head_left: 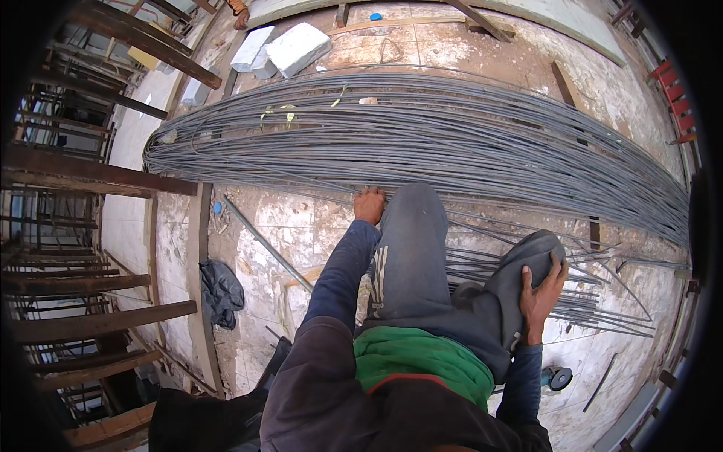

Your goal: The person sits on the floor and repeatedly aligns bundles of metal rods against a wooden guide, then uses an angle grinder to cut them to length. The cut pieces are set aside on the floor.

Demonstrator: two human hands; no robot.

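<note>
A wide bundle of long grey steel rods (pixel 422 143) lies across the stained concrete floor. My left hand (pixel 369 205) reaches forward and closes on a rod at the bundle's near edge. My right hand (pixel 544 290) rests flat on my bent right knee, fingers spread. My legs in grey trousers fill the middle of the view, over a green garment at my waist. Shorter loose rods (pixel 595 301) lie under my right knee.
White blocks (pixel 282 49) sit at the far left of the floor. A dark cloth (pixel 220 290) lies by a wooden plank. Rusty beams (pixel 90 173) and scaffolding line the left edge. An angle grinder (pixel 556 377) lies near my right elbow. A single rod (pixel 267 245) runs diagonally.
</note>
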